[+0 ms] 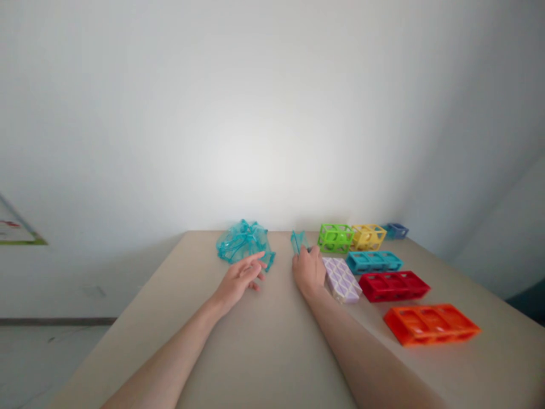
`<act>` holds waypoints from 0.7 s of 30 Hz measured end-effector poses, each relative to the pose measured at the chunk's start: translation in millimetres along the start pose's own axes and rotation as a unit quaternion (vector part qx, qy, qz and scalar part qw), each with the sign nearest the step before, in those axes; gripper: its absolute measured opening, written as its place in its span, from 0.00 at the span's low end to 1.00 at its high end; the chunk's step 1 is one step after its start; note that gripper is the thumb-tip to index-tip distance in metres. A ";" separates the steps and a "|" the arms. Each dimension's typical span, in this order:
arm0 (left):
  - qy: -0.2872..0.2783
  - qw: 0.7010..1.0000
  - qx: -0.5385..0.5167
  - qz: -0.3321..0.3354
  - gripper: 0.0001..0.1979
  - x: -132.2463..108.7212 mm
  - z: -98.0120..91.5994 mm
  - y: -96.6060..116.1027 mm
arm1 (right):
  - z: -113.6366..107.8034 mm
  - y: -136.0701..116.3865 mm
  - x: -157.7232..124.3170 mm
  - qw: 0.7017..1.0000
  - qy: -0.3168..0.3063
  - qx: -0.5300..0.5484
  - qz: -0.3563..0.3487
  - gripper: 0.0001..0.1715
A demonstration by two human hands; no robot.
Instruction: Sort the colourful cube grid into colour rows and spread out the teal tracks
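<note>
My left hand [242, 278] is just above the table with its fingers apart and nothing in it. Beyond its fingertips lies a crumpled teal mesh bag [242, 241], see-through, with darker cords or edges. My right hand [309, 270] rests on the table, its fingers curled down around the near end of a small piece of sheer teal mesh [298, 242]. The fingertips are mostly hidden, and a small dark spot shows by them. Right beside this hand lies a flat box with a purple and white diamond pattern [342, 280].
Right of the box stand several openwork plastic blocks: green [336, 238], yellow [368, 237], dark blue [397, 230], teal [374, 262], red [394, 286] and orange [432, 324]. A white wall [255, 142] borders the table [259, 352] at the back.
</note>
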State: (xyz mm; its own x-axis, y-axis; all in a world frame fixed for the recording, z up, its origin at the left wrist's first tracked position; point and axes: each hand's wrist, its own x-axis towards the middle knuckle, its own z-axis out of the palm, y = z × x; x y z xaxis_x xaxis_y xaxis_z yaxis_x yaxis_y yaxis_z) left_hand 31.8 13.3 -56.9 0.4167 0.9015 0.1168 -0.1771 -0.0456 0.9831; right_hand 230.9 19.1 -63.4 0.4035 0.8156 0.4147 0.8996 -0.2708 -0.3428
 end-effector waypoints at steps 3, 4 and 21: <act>0.005 1.000 0.015 0.000 0.26 -0.6 1.0 2.5 | 2.2 -2.0 1.0 1.000 -0.010 -0.005 0.008 0.15; 0.008 1.000 0.016 0.001 0.25 -0.9 1.4 3.4 | 2.1 -2.4 1.1 1.000 -0.012 -0.006 0.010 0.15; 0.150 0.988 0.046 -0.003 0.19 10.5 -5.2 -4.4 | 6.4 -27.3 -14.0 0.958 -0.069 0.120 -0.251 0.28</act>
State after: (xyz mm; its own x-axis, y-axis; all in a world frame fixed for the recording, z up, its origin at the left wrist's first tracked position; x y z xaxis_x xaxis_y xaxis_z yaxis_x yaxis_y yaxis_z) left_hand 32.3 25.1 -60.8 0.1315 0.9882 0.0779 -0.0888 -0.0666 0.9938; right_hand 199.6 18.4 -65.2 -0.1102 0.8768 0.4681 0.9032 0.2849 -0.3210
